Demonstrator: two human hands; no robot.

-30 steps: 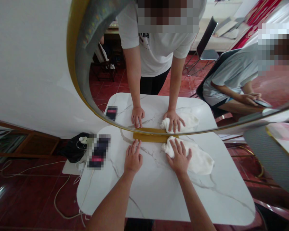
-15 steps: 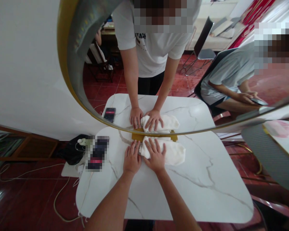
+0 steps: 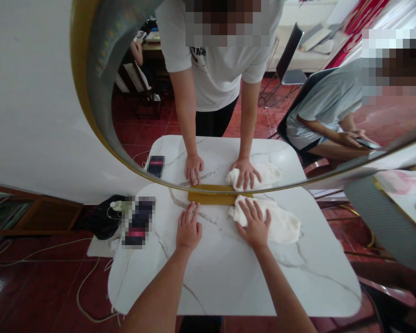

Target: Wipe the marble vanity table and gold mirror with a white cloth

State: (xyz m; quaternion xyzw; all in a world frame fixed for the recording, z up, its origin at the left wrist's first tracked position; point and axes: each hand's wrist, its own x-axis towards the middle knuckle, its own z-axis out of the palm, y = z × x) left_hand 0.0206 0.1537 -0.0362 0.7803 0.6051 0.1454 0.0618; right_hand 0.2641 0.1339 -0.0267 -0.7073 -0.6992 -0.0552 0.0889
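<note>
My right hand (image 3: 254, 225) lies flat with spread fingers on a bunched white cloth (image 3: 284, 222) on the marbled white table (image 3: 225, 286). Part of the cloth is hidden under the palm. To the left, my left hand (image 3: 188, 229) rests on the tabletop with its fingers stretched forward, apart from the cloth and holding nothing. A gold-coloured strip (image 3: 211, 198), the mirror's base, lies just beyond both hands. The mirror (image 3: 215, 125) shows both hands and the cloth again.
A phone-like dark device (image 3: 140, 222), blurred out, lies on the table's left side with a cable. Below, a black bag (image 3: 102, 215) and cords sit on the red floor. A grey chair back (image 3: 377, 217) stands at right. A seated person (image 3: 336, 106) appears in the mirror.
My right hand has slid the white cloth to the right, away from my left hand. My left hand has stayed nearly in place. More of the gold strip now shows.
</note>
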